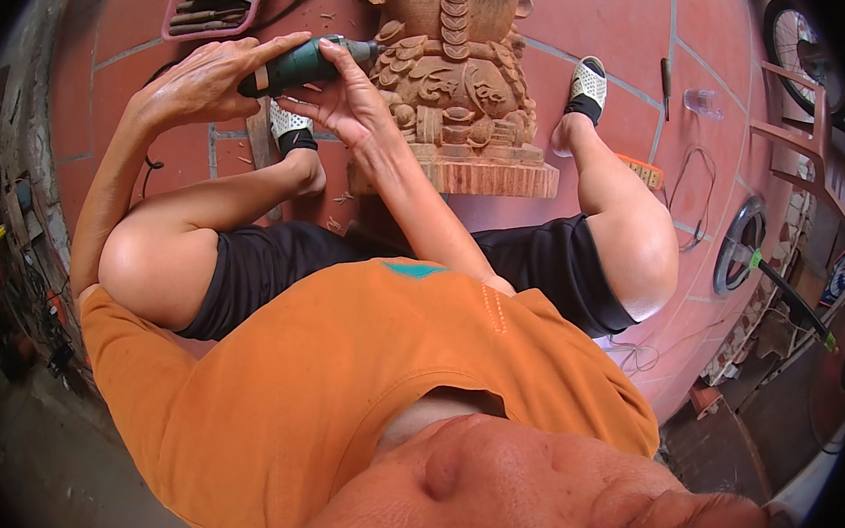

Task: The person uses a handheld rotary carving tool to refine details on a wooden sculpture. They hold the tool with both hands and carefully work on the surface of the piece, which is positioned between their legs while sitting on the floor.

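A green handheld rotary grinder (296, 67) lies nearly level between my hands, its metal nose pointing right. My left hand (202, 83) wraps its rear end, the index finger stretched along the top. My right hand (355, 108) grips the front part, with the thumb on the upper side and the other fingers below, partly spread. The grinder's tip meets or nearly meets the left side of a carved wooden statue (457, 73); whether it touches, I cannot tell. The statue stands on a striped wooden base (475, 177) and shows coin-like discs and rounded relief.
A pink basket (258, 4) of carving tools sits at the upper left. On the red tiled floor (611, 11) are a dark thin tool (667, 86), a clear plastic cup (704, 103), an orange power strip (642, 171) and loose cables. A pink chair (797, 130) stands right.
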A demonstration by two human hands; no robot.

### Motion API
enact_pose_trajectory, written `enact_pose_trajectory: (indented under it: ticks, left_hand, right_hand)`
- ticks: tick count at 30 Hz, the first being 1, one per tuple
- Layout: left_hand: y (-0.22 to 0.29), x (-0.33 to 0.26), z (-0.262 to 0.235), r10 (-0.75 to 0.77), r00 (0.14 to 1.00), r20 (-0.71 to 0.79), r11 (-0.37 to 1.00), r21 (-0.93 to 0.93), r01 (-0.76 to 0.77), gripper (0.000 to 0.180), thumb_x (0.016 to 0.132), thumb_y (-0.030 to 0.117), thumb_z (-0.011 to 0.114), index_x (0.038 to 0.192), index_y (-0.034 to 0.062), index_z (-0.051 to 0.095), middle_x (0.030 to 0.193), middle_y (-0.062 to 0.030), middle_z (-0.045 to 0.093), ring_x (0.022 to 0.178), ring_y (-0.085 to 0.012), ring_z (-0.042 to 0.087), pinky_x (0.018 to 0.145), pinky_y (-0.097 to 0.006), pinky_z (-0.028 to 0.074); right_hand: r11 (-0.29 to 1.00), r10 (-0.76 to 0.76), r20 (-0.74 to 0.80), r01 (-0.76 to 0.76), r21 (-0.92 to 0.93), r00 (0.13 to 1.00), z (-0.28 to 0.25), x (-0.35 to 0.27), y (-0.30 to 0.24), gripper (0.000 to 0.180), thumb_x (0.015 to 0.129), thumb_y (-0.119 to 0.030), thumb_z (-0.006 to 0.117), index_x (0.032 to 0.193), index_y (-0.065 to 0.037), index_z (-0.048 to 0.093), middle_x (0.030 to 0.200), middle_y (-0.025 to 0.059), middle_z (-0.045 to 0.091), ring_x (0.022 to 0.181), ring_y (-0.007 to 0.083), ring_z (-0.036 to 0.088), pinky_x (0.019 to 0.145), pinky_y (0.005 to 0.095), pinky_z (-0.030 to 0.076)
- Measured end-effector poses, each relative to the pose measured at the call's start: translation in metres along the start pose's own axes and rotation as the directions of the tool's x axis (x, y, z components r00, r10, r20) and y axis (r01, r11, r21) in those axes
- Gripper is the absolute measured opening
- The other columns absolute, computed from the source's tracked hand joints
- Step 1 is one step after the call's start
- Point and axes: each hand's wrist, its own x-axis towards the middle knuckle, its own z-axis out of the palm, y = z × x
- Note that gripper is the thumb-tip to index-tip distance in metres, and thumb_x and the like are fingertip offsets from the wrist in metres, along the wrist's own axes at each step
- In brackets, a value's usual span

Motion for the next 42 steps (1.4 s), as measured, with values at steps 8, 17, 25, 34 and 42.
enact_pose_trajectory:
  ticks: [8,17,25,34,42]
  left_hand:
    - [-0.003,-0.001,0.004,-0.008,1.0,-0.002,1.0,0.01,0.008,0.104,0.068,0.001,0.073,0.159,0.0288,0.031,0.092,-0.0136,0.062,0.084,-0.0339,0.063,0.073,-0.047,0.048]
    - [0.0,0.001,0.002,-0.002,1.0,0.017,1.0,0.015,0.002,0.105,0.068,0.002,0.074,0.159,0.0295,0.03,0.092,-0.0131,0.061,0.083,-0.0333,0.063,0.072,-0.047,0.048]
    - [0.002,-0.002,0.0,0.038,0.999,-0.01,0.999,0.003,-0.038,0.105,0.067,0.002,0.074,0.159,0.0288,0.031,0.091,-0.0124,0.061,0.083,-0.0328,0.063,0.074,-0.046,0.049]
    - [0.003,-0.004,-0.005,0.048,0.999,0.002,0.999,-0.009,-0.048,0.103,0.068,0.002,0.072,0.159,0.0281,0.032,0.091,-0.0118,0.061,0.082,-0.0315,0.062,0.073,-0.045,0.048]
    - [0.003,-0.001,-0.001,0.05,0.998,-0.033,0.999,-0.005,-0.05,0.104,0.069,0.001,0.075,0.159,0.0287,0.031,0.098,-0.0128,0.062,0.086,-0.0325,0.063,0.076,-0.045,0.05]
  right_hand:
    - [1.0,0.003,0.017,-0.004,0.016,1.0,-0.002,0.001,0.002,0.047,0.089,-0.034,0.076,0.123,-0.008,0.055,0.115,0.0163,0.064,0.106,0.0367,0.068,0.088,0.0613,0.06]
    - [0.999,0.013,0.009,-0.014,0.038,1.0,-0.004,-0.002,0.002,0.047,0.09,-0.032,0.076,0.124,-0.009,0.054,0.117,0.0164,0.063,0.106,0.0364,0.068,0.087,0.0603,0.061]
    - [0.999,-0.001,0.005,0.001,0.045,1.0,-0.001,-0.006,0.004,0.047,0.089,-0.033,0.076,0.124,-0.009,0.055,0.116,0.0161,0.064,0.105,0.0364,0.069,0.084,0.0591,0.062]
    - [0.999,0.008,-0.002,-0.008,0.042,1.0,-0.001,-0.007,0.007,0.048,0.089,-0.033,0.075,0.125,-0.009,0.054,0.117,0.0164,0.063,0.107,0.0372,0.068,0.085,0.0606,0.061]
    - [0.999,-0.023,0.006,0.023,0.032,1.0,-0.001,-0.005,0.002,0.047,0.089,-0.033,0.076,0.124,-0.009,0.055,0.117,0.0153,0.063,0.106,0.0367,0.068,0.085,0.061,0.061]
